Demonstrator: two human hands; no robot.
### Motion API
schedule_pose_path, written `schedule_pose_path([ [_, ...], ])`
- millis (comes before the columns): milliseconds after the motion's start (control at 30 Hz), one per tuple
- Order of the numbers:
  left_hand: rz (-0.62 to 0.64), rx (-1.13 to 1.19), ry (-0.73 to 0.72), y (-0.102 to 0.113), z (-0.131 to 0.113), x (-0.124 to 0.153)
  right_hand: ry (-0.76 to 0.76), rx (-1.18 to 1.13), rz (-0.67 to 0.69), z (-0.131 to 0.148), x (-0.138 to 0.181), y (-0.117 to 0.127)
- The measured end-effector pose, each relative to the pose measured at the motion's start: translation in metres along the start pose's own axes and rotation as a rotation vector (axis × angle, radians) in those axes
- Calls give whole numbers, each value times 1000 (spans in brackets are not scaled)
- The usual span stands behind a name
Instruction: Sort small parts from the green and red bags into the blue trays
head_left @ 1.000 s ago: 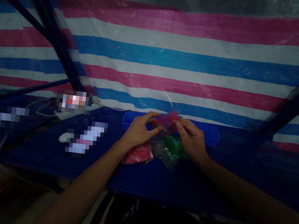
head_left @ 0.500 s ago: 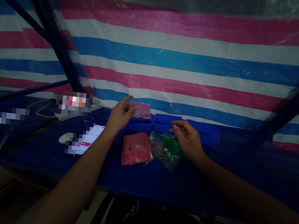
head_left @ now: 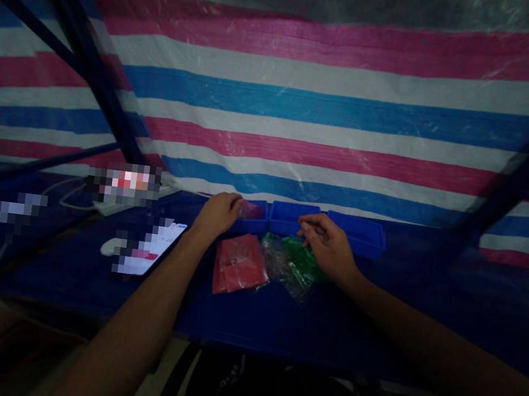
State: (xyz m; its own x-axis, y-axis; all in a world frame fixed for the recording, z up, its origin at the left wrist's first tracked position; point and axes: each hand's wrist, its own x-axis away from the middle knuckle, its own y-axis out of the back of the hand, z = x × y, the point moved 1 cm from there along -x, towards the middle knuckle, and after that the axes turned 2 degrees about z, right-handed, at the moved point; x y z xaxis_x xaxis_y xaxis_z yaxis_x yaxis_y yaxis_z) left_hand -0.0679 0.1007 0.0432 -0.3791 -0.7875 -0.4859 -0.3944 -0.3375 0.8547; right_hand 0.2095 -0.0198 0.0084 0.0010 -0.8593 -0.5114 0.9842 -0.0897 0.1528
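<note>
My left hand (head_left: 219, 213) is at the left blue bin (head_left: 254, 225), its fingers closed on the edge of a small pink plastic bag (head_left: 251, 209). The bag sits low within the bin's rim, and the fingertips are partly hidden. Over a heap of green plastic bags (head_left: 302, 260) hovers my right hand (head_left: 330, 243), fingers loosely bent and apart, with nothing visible in them. To the left of the green ones lie some clear bags (head_left: 277, 260) and a stack of red plastic bags (head_left: 240, 266).
A middle blue bin (head_left: 293, 217) and a right blue bin (head_left: 361, 235) stand in the same row. At the left are a lit phone (head_left: 162, 246), a white round object (head_left: 112, 247) and a power strip (head_left: 107, 204) with cables. Behind hangs a striped tarp (head_left: 314, 108) between blue frame posts.
My left hand has come down with the pink bag, from above the left bin to inside its rim. My right hand has stayed nearly in place.
</note>
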Motion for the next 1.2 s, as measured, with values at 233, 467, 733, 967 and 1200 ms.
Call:
schedule_pose_path([
  [233, -121, -94, -52, 8, -10, 10, 127, 227, 8, 6, 1, 2],
  [467, -99, 70, -227, 21, -33, 16, 344, 535, 342, 19, 10, -3],
  [733, -97, 235, -313, 35, -63, 27, 398, 561, 473, 17, 10, -8],
  [967, 91, 315, -488, 34, -90, 38, 331, 506, 263, 15, 10, -5],
  [1200, 160, 273, -492, 23, -96, 39, 168, 239, 35, 18, 7, -1],
])
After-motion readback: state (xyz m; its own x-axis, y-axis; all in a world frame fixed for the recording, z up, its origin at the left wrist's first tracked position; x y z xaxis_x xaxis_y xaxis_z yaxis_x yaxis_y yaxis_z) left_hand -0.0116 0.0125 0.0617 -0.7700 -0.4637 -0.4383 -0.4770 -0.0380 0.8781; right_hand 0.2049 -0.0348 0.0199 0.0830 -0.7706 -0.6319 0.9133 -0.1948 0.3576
